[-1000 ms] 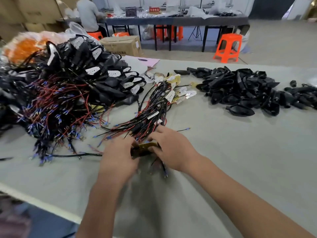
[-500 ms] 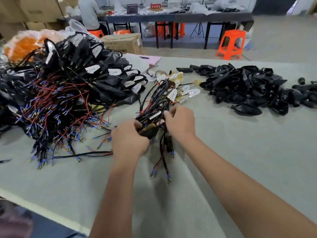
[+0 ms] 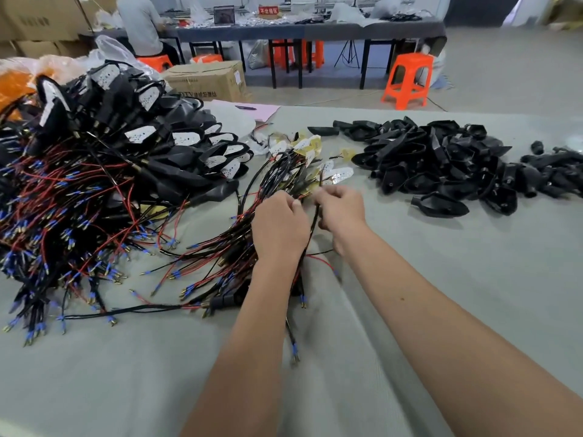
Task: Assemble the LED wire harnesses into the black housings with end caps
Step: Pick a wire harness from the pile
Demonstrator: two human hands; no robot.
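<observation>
A loose bundle of LED wire harnesses with black, red and blue-tipped wires and white LED boards lies in the middle of the grey table. My left hand rests on the bundle, fingers pinched on the wires. My right hand is just to its right, pinching a black harness wire that runs down between both hands. A pile of empty black housings lies to the right. A big heap of assembled housings with wires fills the left.
The grey table cover stretches toward me and to the right. A pink paper with a pen lies at the far edge. Beyond stand a cardboard box, orange stools and another table where a person sits.
Both hands have moved away from me, up into the harness bundle. The yellowish piece held between them a second ago is no longer visible; they now pinch wires.
</observation>
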